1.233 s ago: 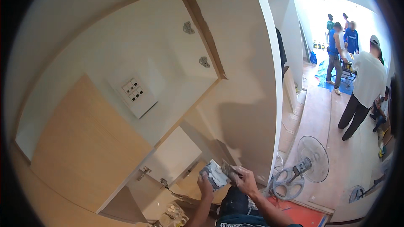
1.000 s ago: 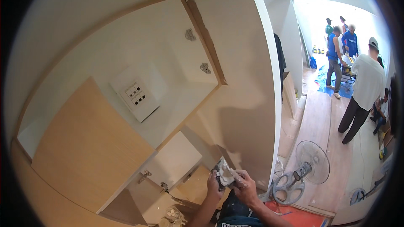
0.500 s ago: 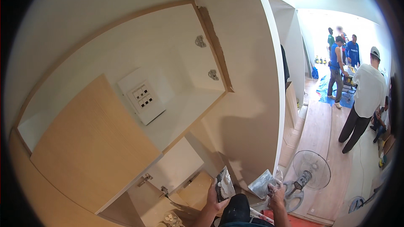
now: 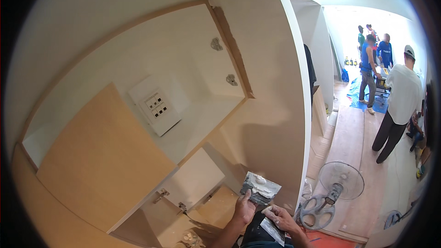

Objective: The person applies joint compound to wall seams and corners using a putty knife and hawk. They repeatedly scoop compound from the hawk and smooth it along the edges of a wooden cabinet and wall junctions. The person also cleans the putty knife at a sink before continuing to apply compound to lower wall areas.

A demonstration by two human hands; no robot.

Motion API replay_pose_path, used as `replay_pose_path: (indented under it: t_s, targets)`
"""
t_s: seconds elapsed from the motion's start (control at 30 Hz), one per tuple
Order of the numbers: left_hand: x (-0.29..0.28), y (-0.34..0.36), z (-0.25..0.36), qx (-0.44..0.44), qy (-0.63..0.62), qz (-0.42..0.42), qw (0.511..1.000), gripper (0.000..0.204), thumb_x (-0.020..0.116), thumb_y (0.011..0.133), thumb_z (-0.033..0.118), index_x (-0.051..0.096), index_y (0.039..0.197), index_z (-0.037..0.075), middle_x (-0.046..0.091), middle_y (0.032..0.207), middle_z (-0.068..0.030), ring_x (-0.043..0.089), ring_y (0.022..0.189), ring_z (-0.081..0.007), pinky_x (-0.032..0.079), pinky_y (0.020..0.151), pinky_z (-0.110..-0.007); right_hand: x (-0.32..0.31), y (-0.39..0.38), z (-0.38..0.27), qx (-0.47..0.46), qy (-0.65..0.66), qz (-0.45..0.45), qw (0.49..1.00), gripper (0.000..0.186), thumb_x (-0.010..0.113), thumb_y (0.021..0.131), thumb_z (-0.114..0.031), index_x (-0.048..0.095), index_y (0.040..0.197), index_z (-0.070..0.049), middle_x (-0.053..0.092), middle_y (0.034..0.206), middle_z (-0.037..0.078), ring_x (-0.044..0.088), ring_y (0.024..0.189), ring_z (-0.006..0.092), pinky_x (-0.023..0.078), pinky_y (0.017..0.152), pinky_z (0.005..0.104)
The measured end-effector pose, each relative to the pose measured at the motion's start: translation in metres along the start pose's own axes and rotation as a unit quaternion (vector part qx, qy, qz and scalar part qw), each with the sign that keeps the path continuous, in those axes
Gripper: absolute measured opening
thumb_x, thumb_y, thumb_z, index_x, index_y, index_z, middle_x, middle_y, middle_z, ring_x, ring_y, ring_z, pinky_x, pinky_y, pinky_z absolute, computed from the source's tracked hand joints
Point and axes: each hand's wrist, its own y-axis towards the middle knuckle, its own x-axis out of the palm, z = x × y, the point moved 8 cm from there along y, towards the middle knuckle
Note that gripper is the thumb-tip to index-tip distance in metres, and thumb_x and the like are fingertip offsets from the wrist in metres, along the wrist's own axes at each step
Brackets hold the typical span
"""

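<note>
writing: pale lettering on the chest of a blue shirt (image 4: 385,53) far off to the right, too small to make out from here
left hand (image 4: 245,210): fingers closed on the near left edge of the plate, thumb up on its top face
plate (image 4: 250,187): grey, flat, four-cornered, pretty scuffed, tilted so its top shows; it's up in front of the person, near the wall
paste (image 4: 262,183): white, thick and lumpy, smeared across the plate
right hand (image 4: 281,217): fingers gripping the blade, white smears on the knuckles
blade (image 4: 272,230): thin, flat, greyish with a bit of shine, angled over the dark trousers (image 4: 252,230), nearer than the plate
cabinet (image 4: 183,55): white inside, pale wood edging, two lumpy grey fittings (image 4: 216,44) on its right side
door (image 4: 108,156): smooth tan wood grain, covering the near left part of the cabinet
panel (image 4: 158,110): white, boxy, with rows of small dark squares, inside the cabinet
wall (image 4: 275,87): plain beige, soft shadow low down
fan (image 4: 341,181): round wire cage, chunky grey spoked base, on the right
floor (image 4: 347,138): long pinkish boards, crinkly blue sheet (image 4: 353,93) at the far end
people: one in a white shirt (image 4: 403,94) on the right, more beyond
</note>
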Motion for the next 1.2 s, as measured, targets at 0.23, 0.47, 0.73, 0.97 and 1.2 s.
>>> replay_pose_path:
  t_s: [0.23,0.47,0.73,0.97,1.2]
  targets:
    - [0.008,0.007,-0.017,-0.049,0.054,-0.043,0.996,0.033,0.052,0.098,0.021,0.047,0.128,0.006,0.057,0.121,-0.0086,0.055,0.114,-0.0218,0.043,0.101,-0.040,-0.017,-0.011,-0.022,-0.063,-0.108,0.078,0.989,0.029,0.054,0.097,-0.026,0.066,0.087,-0.002,0.058,0.073,0.004,0.050,0.073,0.0091,0.042,0.068,0.0263]
    - [0.051,0.008,-0.032,-0.079,0.044,-0.077,0.993,0.028,0.051,0.099,0.018,0.051,0.123,0.003,0.059,0.120,-0.0086,0.057,0.112,-0.0200,0.044,0.099,-0.039,-0.041,-0.025,-0.024,-0.072,-0.146,0.149,0.975,0.034,0.059,0.094,-0.028,0.063,0.077,0.002,0.056,0.066,0.006,0.049,0.064,0.0119,0.041,0.059,0.0310]
    - [0.090,0.015,-0.053,-0.147,0.122,-0.152,0.970,0.026,0.050,0.099,0.021,0.056,0.115,0.002,0.064,0.111,-0.0092,0.062,0.102,-0.0195,0.048,0.092,-0.036,-0.067,-0.047,-0.045,-0.117,-0.166,0.230,0.952,0.036,0.057,0.095,-0.031,0.059,0.075,-0.001,0.050,0.062,0.000,0.044,0.060,0.0100,0.036,0.055,0.0292]
    - [0.172,0.050,0.030,0.024,0.191,-0.127,0.973,0.033,0.054,0.096,0.021,0.049,0.126,0.008,0.062,0.109,-0.0057,0.061,0.097,-0.0160,0.050,0.077,-0.031,-0.112,-0.074,-0.010,-0.117,-0.074,0.328,0.935,0.035,0.053,0.098,-0.032,0.063,0.077,-0.005,0.059,0.062,0.001,0.052,0.056,0.0076,0.038,0.052,0.0244]
    - [0.317,0.049,0.270,0.575,0.477,-0.060,0.661,0.023,0.059,0.093,0.019,0.058,0.077,0.002,0.057,0.065,-0.0051,0.055,0.062,-0.0102,0.048,0.067,-0.028,-0.149,-0.119,-0.001,-0.120,-0.090,0.418,0.896,0.035,0.053,0.098,-0.032,0.057,0.073,-0.008,0.046,0.056,-0.004,0.041,0.049,0.0054,0.029,0.046,0.0247]
